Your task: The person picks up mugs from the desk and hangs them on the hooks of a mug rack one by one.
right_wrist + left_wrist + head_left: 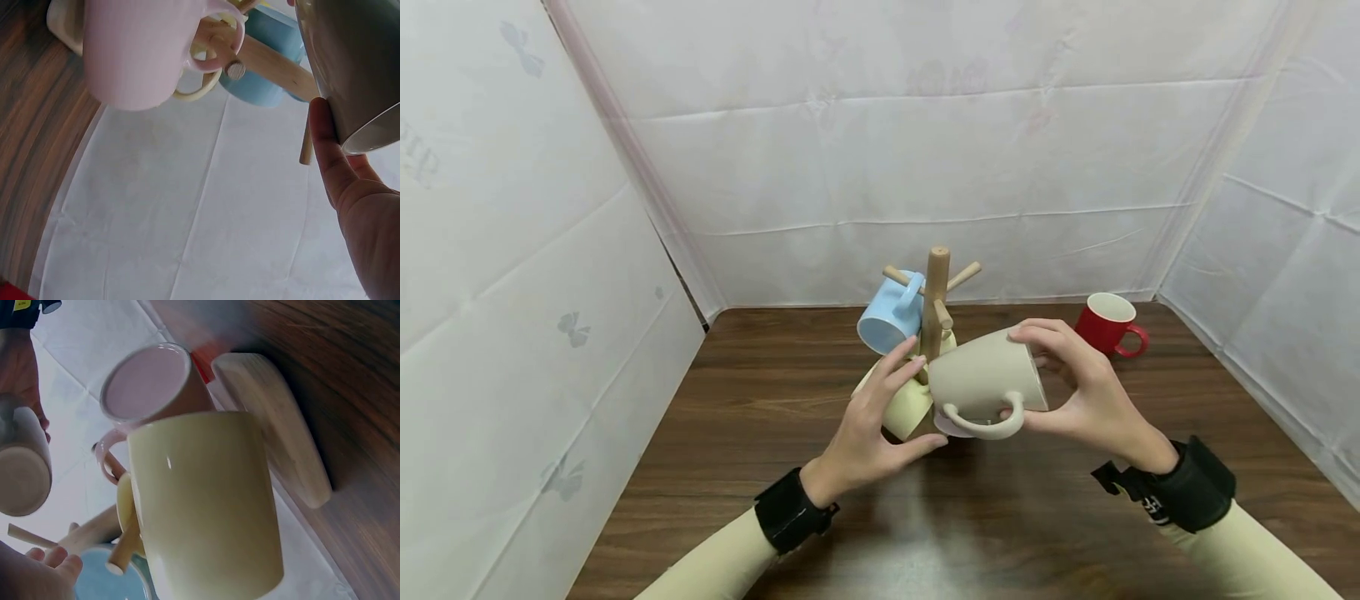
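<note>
My right hand [1093, 404] grips a greyish-beige mug [981, 375] by its rim end, fingers above and thumb below. The mug lies tilted sideways in the air, handle toward me and base to the left, in front of the wooden mug tree [937, 283]. My left hand [865, 442] has its fingers spread beside the mug's base, apart from it in the left wrist view. On the tree hang a light blue mug [887, 317], a pale yellow mug [206, 506] partly behind my left hand, and a pink mug [137, 56], mostly hidden in the head view.
A red mug [1097, 333] with a white inside stands upright at the back right of the dark wooden table [760, 400]. White sheeting [865, 158] walls the table at the back and both sides. Bare wooden pegs [965, 275] stick out from the tree's top.
</note>
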`<state>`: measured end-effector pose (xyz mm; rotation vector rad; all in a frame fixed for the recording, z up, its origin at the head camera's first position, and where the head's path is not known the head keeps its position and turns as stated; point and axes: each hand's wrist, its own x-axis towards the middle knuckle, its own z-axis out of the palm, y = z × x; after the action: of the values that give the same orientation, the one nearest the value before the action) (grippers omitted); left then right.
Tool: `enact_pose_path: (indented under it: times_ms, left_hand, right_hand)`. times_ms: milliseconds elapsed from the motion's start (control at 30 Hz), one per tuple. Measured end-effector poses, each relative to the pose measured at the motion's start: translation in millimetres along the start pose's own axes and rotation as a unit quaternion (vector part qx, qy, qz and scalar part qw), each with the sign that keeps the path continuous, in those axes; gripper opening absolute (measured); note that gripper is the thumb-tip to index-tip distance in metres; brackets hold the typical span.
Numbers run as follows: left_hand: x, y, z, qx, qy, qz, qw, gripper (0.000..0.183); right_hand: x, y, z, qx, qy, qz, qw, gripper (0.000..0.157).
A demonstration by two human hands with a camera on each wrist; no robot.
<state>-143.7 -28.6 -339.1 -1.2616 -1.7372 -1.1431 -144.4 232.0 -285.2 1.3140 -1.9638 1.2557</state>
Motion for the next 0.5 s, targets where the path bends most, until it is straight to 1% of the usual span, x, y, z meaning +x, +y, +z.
enact_pose_path:
  times_ms: [200,333,500]
  left_hand:
    - [3.5,-0.8,6.2,0.002,0.008,0.017,0.9998,0.076]
    - [4.7,-1.1,8.7,0.008,0.014,0.021,0.9997,0.073]
    - [4.4,-1.4,10.3,0.007,0.011,0.013,0.9998,0.067]
  right_hand:
    - [-1.1,3.5,7.3,0.038,0.008,0.013,0.999,0.08]
    - [-2.9,5.0,10.1,0.04,0.008,0.024,0.999,0.079]
    - [-4.4,5.2,12.0,0.039,0.005,0.034,0.999,0.078]
